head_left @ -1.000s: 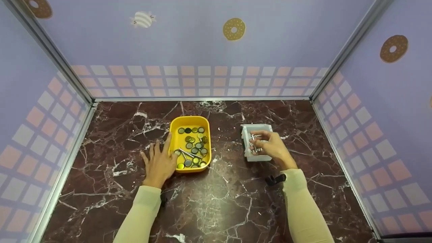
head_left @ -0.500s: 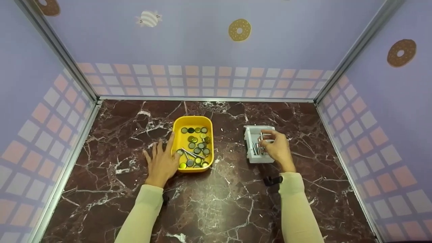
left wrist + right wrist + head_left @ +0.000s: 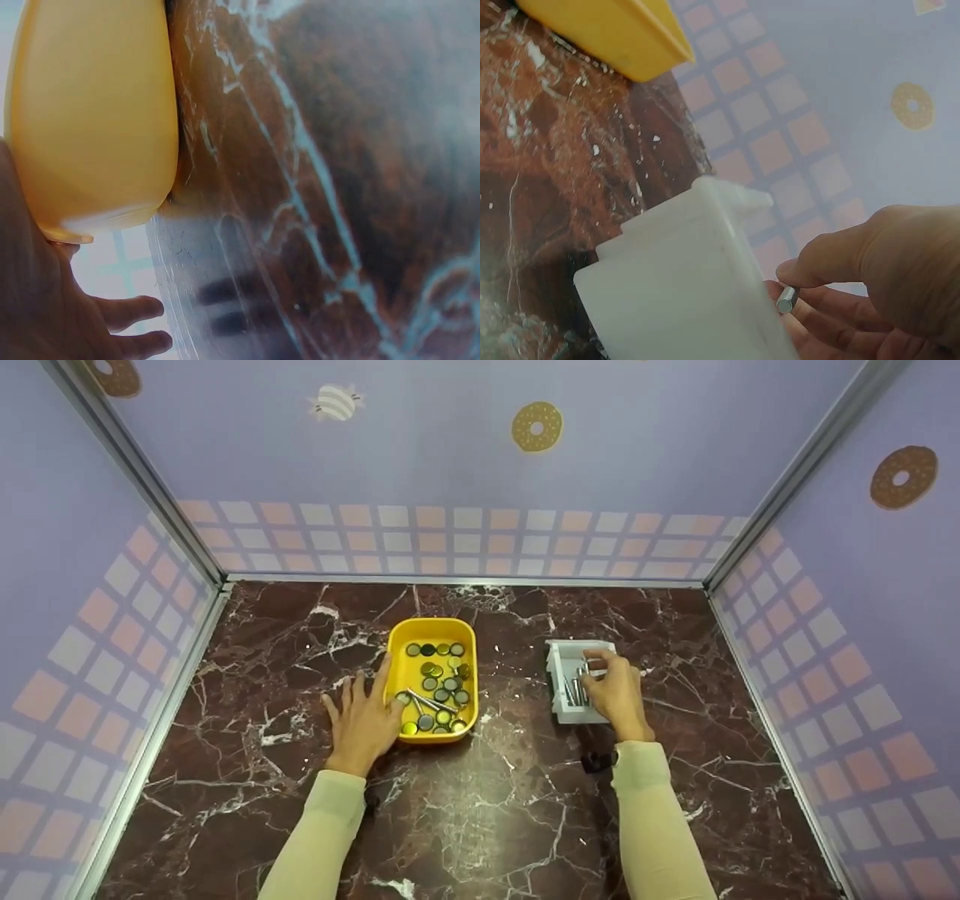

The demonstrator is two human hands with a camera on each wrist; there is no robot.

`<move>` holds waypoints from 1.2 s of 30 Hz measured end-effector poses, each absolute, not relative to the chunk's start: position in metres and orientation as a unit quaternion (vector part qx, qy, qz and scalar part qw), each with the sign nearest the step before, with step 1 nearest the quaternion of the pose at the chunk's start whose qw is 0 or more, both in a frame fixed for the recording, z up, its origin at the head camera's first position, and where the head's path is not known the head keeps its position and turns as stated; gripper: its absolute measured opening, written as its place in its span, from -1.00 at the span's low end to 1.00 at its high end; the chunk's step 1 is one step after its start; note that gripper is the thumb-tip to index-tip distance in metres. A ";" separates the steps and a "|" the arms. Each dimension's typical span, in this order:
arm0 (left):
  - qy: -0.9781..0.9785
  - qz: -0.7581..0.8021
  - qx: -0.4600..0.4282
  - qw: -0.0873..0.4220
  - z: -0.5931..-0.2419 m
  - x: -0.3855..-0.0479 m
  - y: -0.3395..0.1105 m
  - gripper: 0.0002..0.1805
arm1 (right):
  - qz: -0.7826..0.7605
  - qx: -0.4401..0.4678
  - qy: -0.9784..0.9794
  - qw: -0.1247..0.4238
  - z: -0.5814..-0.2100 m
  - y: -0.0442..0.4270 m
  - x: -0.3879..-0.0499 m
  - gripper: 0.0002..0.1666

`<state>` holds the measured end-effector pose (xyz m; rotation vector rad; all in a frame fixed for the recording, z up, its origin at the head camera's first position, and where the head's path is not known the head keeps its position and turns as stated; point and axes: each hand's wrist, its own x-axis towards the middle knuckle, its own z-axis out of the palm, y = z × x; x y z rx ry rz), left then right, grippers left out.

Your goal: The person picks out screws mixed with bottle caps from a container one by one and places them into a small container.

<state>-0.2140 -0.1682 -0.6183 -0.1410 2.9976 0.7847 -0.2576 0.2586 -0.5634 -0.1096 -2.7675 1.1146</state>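
My left hand point(image 3: 364, 727) holds the left rim of the yellow tub point(image 3: 395, 631), thumb over the edge, other fingers spread outside. Inside the tub lie several flat gold and grey round pieces point(image 3: 429, 684) like bottle caps, with a few long metal bolts point(image 3: 421, 700). Over the small white bin point(image 3: 559, 712), my right hand point(image 3: 621, 697) pinches a slim silver bolt point(image 3: 787, 300) between thumb and fingers. More bolts point(image 3: 574, 690) lie in that bin, partly covered by the hand. In the left wrist view the tub's outer wall point(image 3: 97, 112) hides its contents.
A dark red marbled table point(image 3: 502, 802) carries both containers, with a strip of tabletop between them. Purple panels with a checked band point(image 3: 465, 540) enclose the back and sides. A dark wrist device point(image 3: 598, 763) sits by my right cuff.
My right hand has shifted slightly and its bolt has tipped, now mostly hidden behind the fingers in the head view. The head view has swung a little; the left hand keeps its place on the tub.
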 end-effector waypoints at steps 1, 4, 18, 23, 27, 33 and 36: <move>0.966 0.254 -0.046 0.020 -0.618 -0.214 -0.168 -0.08 | 0.368 -0.035 -0.926 0.079 -0.564 0.259 -0.258 -0.45; 0.965 0.256 -0.047 0.020 -0.618 -0.214 -0.168 -0.08 | 0.355 -0.030 -0.931 0.080 -0.565 0.259 -0.259 -0.46; 0.965 0.257 -0.047 0.014 -0.617 -0.214 -0.167 -0.08 | 0.345 -0.017 -0.934 0.088 -0.563 0.257 -0.255 -0.52; 0.965 0.257 -0.048 0.010 -0.617 -0.214 -0.166 -0.08 | 0.352 0.000 -0.928 0.120 -0.556 0.251 -0.251 -0.55; 0.964 0.261 -0.050 0.016 -0.616 -0.214 -0.166 -0.07 | 0.366 0.025 -0.919 0.146 -0.551 0.243 -0.248 -0.56; 0.964 0.262 -0.050 0.022 -0.616 -0.214 -0.167 -0.07 | 0.367 0.078 -0.910 0.174 -0.545 0.226 -0.242 -0.60; 0.963 0.262 -0.051 0.023 -0.617 -0.213 -0.167 -0.07 | 0.356 0.105 -0.912 0.175 -0.544 0.216 -0.239 -0.59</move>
